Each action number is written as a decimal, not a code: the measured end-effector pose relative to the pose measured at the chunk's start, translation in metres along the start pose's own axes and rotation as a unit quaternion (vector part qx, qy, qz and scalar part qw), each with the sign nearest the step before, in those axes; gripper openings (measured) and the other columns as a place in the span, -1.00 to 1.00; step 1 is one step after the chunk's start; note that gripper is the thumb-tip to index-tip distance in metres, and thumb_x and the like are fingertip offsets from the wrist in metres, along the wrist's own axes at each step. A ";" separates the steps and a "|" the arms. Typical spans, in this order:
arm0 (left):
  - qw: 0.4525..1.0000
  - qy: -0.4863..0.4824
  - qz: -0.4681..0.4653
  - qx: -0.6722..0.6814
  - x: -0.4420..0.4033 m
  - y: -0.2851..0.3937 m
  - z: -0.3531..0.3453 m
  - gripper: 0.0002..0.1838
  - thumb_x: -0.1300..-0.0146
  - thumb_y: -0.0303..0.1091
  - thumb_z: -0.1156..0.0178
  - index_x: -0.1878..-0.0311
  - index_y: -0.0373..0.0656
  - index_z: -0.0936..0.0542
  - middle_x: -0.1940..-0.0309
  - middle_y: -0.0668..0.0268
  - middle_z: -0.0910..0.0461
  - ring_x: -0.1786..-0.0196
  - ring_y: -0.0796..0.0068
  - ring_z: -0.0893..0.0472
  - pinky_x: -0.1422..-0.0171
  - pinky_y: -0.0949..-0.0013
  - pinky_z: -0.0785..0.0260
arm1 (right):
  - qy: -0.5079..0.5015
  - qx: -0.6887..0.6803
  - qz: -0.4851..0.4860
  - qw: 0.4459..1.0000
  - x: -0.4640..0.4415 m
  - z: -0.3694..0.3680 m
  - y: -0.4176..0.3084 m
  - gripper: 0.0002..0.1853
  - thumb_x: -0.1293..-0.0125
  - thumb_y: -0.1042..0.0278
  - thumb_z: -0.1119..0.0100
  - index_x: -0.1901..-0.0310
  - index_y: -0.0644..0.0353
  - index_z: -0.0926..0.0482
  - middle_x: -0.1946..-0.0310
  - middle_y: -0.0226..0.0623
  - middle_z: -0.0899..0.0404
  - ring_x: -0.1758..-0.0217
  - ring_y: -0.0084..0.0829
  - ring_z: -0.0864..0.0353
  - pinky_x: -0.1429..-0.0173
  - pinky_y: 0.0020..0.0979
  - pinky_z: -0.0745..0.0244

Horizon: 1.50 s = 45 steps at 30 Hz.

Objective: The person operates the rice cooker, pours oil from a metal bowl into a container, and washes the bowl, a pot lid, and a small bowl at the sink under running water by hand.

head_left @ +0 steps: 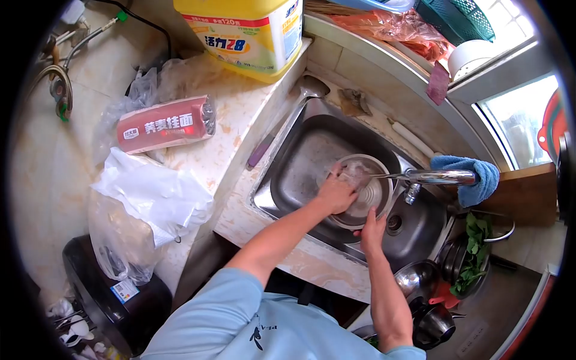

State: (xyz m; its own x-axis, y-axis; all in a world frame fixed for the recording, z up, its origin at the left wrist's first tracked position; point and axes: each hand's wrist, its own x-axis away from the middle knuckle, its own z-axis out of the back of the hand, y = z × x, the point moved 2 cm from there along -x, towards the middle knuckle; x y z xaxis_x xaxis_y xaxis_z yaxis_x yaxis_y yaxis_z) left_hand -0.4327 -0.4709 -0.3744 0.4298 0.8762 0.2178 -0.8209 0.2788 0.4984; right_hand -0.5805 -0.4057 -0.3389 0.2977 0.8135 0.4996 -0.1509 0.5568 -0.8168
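Note:
A pale round bowl (384, 203) with ringed ridges inside sits at the middle of the steel double sink (294, 157), over the divider between its basins. Water runs from the faucet (441, 176) into it. My left hand (337, 193) is inside the bowl, fingers apart in the splashing water; its fingertips are partly hidden by the water. With my right hand (373, 231) I grip the bowl's near rim, thumb toward the inside and fingers underneath.
A blue cloth (467, 174) hangs over the faucet. Pots (417, 279) and leafy greens (475, 246) stand right of the sink. On the left counter are a red noodle pack (165, 123), plastic bags (159, 195) and a yellow jug (255, 45). A purple-handled spatula (261, 150) lies along the sink edge.

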 end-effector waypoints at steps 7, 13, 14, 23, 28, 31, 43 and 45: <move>0.890 0.064 -0.131 0.433 0.000 0.048 -0.046 -0.36 -0.50 -0.08 0.20 -0.55 -0.15 -0.08 -0.54 0.06 -0.09 -0.59 0.17 -0.05 -0.59 -0.20 0.27 | 0.024 0.217 0.282 0.934 -0.063 0.021 0.013 -0.43 -0.55 0.02 0.15 -0.47 0.10 -0.14 0.04 -0.08 -0.58 0.46 -0.43 -0.62 0.68 -0.49 -0.46; 0.991 -0.013 0.055 0.123 0.033 -0.005 -0.040 -0.34 -0.51 -0.07 0.20 -0.57 -0.14 -0.03 -0.56 0.09 -0.03 -0.61 0.15 0.01 -0.59 -0.22 0.26 | -0.044 0.149 0.078 0.985 0.022 -0.016 -0.038 -0.36 -0.53 0.16 0.10 -0.55 -0.02 0.03 0.03 0.02 -0.55 0.59 -0.32 -0.58 0.71 -0.44 -0.42; 0.986 0.048 0.079 0.142 0.023 0.001 -0.044 -0.35 -0.51 -0.07 0.20 -0.56 -0.13 -0.04 -0.57 0.10 0.00 -0.61 0.16 0.01 -0.59 -0.22 0.26 | -0.046 0.166 0.060 0.983 0.028 -0.025 -0.041 -0.36 -0.53 0.17 0.10 -0.55 -0.01 0.03 0.00 0.03 -0.52 0.51 -0.26 -0.60 0.65 -0.37 -0.46; 0.866 0.278 0.177 0.376 0.025 -0.058 -0.042 -0.37 -0.24 -0.32 -0.25 -0.36 -0.29 -0.36 -0.38 -0.08 -0.33 -0.51 0.00 -0.22 -0.49 0.05 -0.15 | -0.019 0.275 0.087 0.957 -0.003 -0.016 -0.051 -0.41 -0.52 0.12 0.12 -0.49 0.12 -0.11 0.03 0.06 -0.54 0.30 -0.07 -0.66 0.38 -0.14 -0.56; 0.605 -0.112 0.369 0.697 0.034 -0.098 -0.010 -0.50 -0.12 -0.55 -0.19 -0.20 -0.30 -0.51 -0.17 -0.07 -0.54 -0.31 0.12 -0.49 -0.35 0.14 -0.35 | -0.142 0.012 -0.063 0.988 -0.060 0.007 0.007 -0.43 -0.51 -0.05 0.08 -0.32 0.24 -0.32 0.23 -0.18 -0.60 0.61 -0.41 -0.57 0.71 -0.53 -0.33; 0.773 -0.024 0.310 0.553 0.042 -0.085 0.046 -0.40 -0.12 -0.59 -0.09 -0.32 -0.24 -0.42 -0.19 -0.04 -0.53 -0.25 0.12 -0.54 -0.31 0.19 -0.37 | -0.154 0.076 -0.034 0.985 -0.109 -0.015 0.079 -0.30 -0.49 -0.16 0.09 -0.38 0.31 -0.26 -0.13 0.03 -0.49 -0.03 -0.20 -0.58 0.11 -0.27 -0.55; 0.918 0.339 0.144 0.149 0.070 -0.091 0.118 -0.22 -0.06 -0.78 0.04 -0.44 -0.17 -0.30 -0.18 0.02 -0.53 -0.11 -0.05 -0.54 -0.24 0.15 -0.38 | -0.330 0.482 0.462 0.667 -0.093 -0.187 0.120 -0.17 -0.33 -0.22 0.02 -0.46 0.23 -0.20 -0.54 0.04 0.01 -0.60 0.03 0.09 -0.64 -0.05 0.25; 0.912 0.319 0.146 0.211 0.071 -0.095 0.117 -0.17 0.01 -0.81 0.18 -0.47 -0.24 -0.25 -0.29 -0.04 -0.43 -0.34 0.13 -0.47 -0.43 0.28 -0.25 | -0.353 0.461 0.429 0.693 -0.097 -0.226 0.107 -0.20 -0.33 -0.19 0.04 -0.48 0.15 -0.16 -0.54 0.03 0.01 -0.60 0.01 0.08 -0.65 -0.05 0.26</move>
State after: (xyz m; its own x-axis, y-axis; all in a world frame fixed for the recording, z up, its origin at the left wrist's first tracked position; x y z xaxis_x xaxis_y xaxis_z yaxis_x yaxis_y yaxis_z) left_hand -0.2799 -0.4811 -0.3084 -0.2014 0.9768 -0.0724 -0.5900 -0.0620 0.8051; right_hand -0.4130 -0.4635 -0.5396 -0.7593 0.6099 0.2270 -0.6211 -0.5751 -0.5324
